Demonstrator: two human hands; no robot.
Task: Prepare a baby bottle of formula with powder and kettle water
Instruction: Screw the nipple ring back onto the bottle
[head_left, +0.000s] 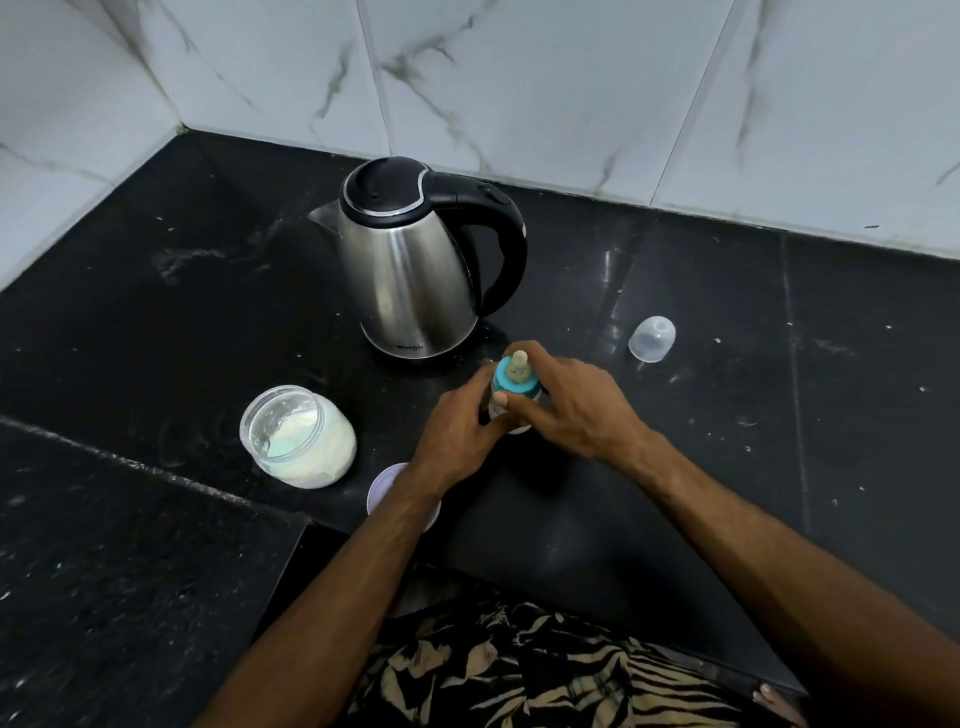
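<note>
At 6 o'clock, nearest the camera, a black-and-beige leaf-patterned garment (519, 670), with two bare forearms reaching over it onto the polished black stone counter (727, 426). Just past the left wrist, at about 7 o'clock from the bottle, a round pale lilac lid (387, 480), lying flat and half hidden by the arm. In the middle of the counter, the small clear baby bottle with a teal screw ring and a beige nipple (515, 376), standing upright. Left hand (462, 436) wrapped around the bottle body, thumb pressed just under the ring. Right hand (576, 402) closed over the ring from the 3 o'clock side, fingers curled behind the nipple. At 9 o'clock from the bottle, well apart, an open clear glass jar of white powder (298, 436), tilted a little. At 2 o'clock, a clear plastic dome cap (652, 339), lying alone. At 11 o'clock, near the bottle, a brushed steel electric kettle with a black lid and handle (415, 260), lid shut, spout toward 9 o'clock. Behind all, white marble-look wall tiles (545, 78).
</note>
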